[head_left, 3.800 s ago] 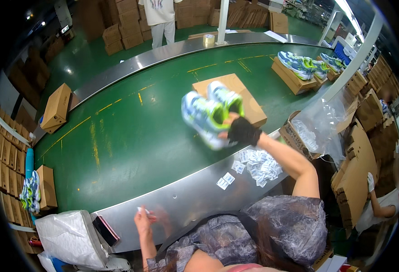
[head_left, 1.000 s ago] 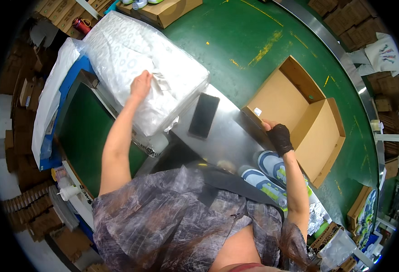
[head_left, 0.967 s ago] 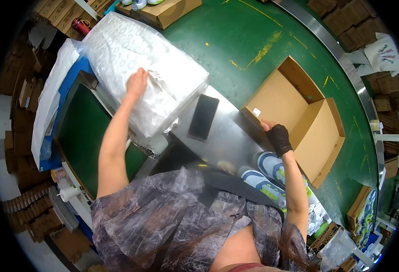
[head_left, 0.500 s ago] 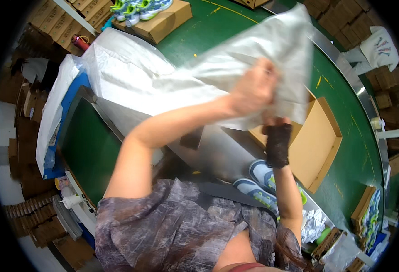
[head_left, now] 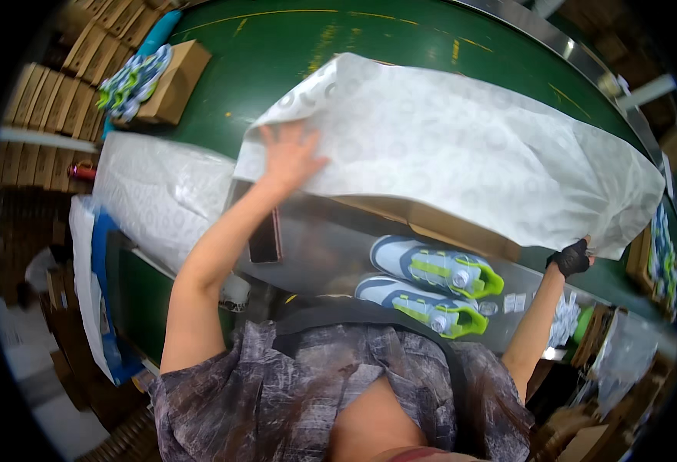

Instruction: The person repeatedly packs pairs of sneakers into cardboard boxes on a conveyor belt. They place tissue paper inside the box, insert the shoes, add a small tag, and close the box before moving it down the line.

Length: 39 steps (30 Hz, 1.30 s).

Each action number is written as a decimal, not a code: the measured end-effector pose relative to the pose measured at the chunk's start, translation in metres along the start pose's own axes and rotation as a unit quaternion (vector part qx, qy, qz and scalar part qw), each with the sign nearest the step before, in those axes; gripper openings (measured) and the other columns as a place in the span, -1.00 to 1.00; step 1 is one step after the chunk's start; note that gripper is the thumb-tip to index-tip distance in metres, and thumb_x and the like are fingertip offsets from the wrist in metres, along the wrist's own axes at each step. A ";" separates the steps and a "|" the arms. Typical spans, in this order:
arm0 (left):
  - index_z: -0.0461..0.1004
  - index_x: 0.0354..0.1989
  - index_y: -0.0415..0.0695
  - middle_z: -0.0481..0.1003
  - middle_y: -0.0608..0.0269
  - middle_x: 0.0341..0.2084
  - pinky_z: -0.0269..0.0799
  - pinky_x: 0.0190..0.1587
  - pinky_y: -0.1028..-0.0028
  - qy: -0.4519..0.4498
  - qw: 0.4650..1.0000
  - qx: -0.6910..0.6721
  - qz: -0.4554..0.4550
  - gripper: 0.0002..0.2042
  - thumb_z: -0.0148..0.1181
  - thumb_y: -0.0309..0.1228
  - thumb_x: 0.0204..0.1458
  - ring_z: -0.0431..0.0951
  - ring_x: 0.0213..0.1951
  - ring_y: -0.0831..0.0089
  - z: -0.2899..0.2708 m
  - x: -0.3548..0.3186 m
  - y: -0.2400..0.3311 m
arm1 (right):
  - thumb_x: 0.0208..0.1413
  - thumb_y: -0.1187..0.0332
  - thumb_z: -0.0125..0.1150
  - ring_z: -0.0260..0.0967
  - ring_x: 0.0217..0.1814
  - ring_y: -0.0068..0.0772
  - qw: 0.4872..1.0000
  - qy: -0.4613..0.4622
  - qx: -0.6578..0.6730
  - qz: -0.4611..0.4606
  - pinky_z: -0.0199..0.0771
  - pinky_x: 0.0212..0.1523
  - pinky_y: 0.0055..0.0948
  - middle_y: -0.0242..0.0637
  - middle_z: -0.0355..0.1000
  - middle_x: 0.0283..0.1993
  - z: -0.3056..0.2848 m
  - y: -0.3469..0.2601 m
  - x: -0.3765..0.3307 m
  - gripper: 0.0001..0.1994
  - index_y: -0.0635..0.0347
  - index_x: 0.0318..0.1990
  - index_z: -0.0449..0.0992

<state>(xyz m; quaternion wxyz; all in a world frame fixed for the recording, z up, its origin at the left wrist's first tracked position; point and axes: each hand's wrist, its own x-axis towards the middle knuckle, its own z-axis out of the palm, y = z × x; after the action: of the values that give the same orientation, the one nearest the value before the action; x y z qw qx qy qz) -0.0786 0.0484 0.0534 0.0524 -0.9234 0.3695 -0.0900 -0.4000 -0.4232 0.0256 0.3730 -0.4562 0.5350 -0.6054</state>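
A large sheet of white tissue paper (head_left: 461,154) is spread wide over an open cardboard box (head_left: 431,219), hiding most of it. My left hand (head_left: 288,154) lies flat with fingers apart on the sheet's left corner. My right hand (head_left: 571,258), in a dark fingerless glove, grips the sheet's right edge. A pair of blue-and-white sneakers with lime green trim (head_left: 431,281) lies side by side on the metal ledge (head_left: 323,254) just in front of the box, close to my body.
A stack of white tissue paper (head_left: 161,192) sits to the left. A dark phone (head_left: 265,239) lies on the ledge under my left forearm. Another cardboard box with sneakers on top (head_left: 153,77) rides the green conveyor belt (head_left: 300,46). Stacked cartons (head_left: 38,115) line the left.
The sheet came off the stack on the left, was lifted by both hands, and now lies spread over the open box. My hands have moved apart to its two ends.
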 end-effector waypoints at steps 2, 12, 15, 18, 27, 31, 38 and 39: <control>0.22 0.08 0.04 0.05 -0.03 0.14 -0.16 0.00 -0.27 0.040 0.996 0.046 -0.063 -0.39 0.06 0.07 -0.15 -0.05 0.19 0.06 0.010 0.001 -0.029 | -0.12 0.33 0.24 0.32 -0.36 -0.25 0.992 0.053 -0.086 -0.080 0.37 -0.28 -0.33 -0.08 0.39 -0.25 -0.032 0.026 0.017 -0.59 0.41 -0.16 0.29; -0.07 0.18 -0.25 -0.05 -0.11 0.16 0.02 0.04 -0.11 -0.147 0.506 -0.766 -0.368 0.08 0.17 0.30 -0.43 0.07 0.14 0.01 0.034 0.054 -0.067 | -0.14 0.33 0.26 0.22 -0.01 -0.21 0.916 -0.232 -0.245 -0.216 0.19 0.02 -0.36 -0.08 0.28 -0.05 -0.147 -0.027 -0.062 -0.51 0.35 -0.04 0.27; 0.11 0.07 -0.39 0.24 -0.02 0.00 0.32 -0.10 0.20 -0.079 0.536 -0.768 -0.342 -0.20 0.25 -0.02 -0.24 0.34 -0.05 0.20 0.081 0.065 -0.061 | -0.30 0.33 0.35 0.31 -0.12 -0.19 0.670 -0.660 -0.322 -0.111 0.28 -0.08 -0.34 -0.13 0.37 -0.21 -0.161 -0.078 -0.150 -0.56 0.17 -0.18 0.40; 0.23 -0.03 -0.42 0.39 0.08 -0.16 0.39 -0.18 0.40 -0.043 0.529 -0.782 -0.328 -0.46 0.21 -0.29 -0.10 0.44 -0.19 0.32 0.084 0.065 -0.037 | -0.33 0.17 0.34 0.38 -0.21 -0.19 0.620 -0.674 -0.365 -0.164 0.38 -0.21 -0.36 -0.21 0.42 -0.26 -0.176 -0.082 -0.207 -0.55 0.15 -0.23 0.43; 0.35 -0.14 -0.33 0.43 0.05 -0.25 0.34 -0.22 0.32 0.095 0.709 -0.647 -0.264 -0.64 0.04 -0.27 0.02 0.43 -0.22 0.24 0.098 -0.019 -0.029 | -0.14 0.15 0.26 0.35 -0.26 -0.53 0.718 -0.661 -0.217 0.015 0.31 -0.21 -0.49 -0.32 0.45 -0.31 -0.081 -0.187 -0.257 -0.59 0.15 -0.13 0.45; 0.39 -0.26 -0.35 0.46 0.04 -0.40 0.32 -0.21 0.42 0.202 0.806 -0.527 -0.180 -0.72 -0.02 -0.33 0.05 0.44 -0.31 0.28 0.033 -0.023 -0.031 | -0.07 0.07 0.10 0.02 -0.75 -0.66 0.806 -0.567 -0.159 0.062 -0.01 -0.70 -0.57 -0.51 0.11 -0.79 0.004 -0.175 -0.253 -0.65 0.24 -0.52 0.47; 0.34 -0.26 -0.30 0.45 0.04 -0.33 0.32 -0.20 0.41 0.197 0.806 -0.558 0.019 -0.81 0.04 -0.43 0.02 0.46 -0.28 0.25 -0.027 0.000 0.015 | -0.09 0.16 0.14 0.16 -0.62 -0.62 0.775 -0.565 -0.056 0.277 0.16 -0.68 -0.57 -0.38 0.37 -0.46 0.118 -0.087 -0.328 -0.65 0.25 -0.22 0.43; 0.31 -0.21 -0.29 0.40 0.00 -0.25 0.30 -0.16 0.41 0.215 0.817 -0.528 0.091 -0.76 0.08 -0.41 -0.01 0.42 -0.21 0.20 -0.030 0.009 0.031 | -0.16 0.25 0.20 0.18 -0.58 -0.56 0.751 -0.588 -0.096 0.285 0.19 -0.67 -0.53 -0.37 0.38 -0.39 0.129 -0.067 -0.344 -0.60 0.20 -0.12 0.37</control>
<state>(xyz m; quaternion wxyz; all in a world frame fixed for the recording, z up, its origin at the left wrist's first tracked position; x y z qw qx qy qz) -0.0986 0.0189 0.0792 -0.5156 -0.7287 0.4449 -0.0726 -0.1696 -0.1295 0.0404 0.7235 -0.5821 0.3700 -0.0285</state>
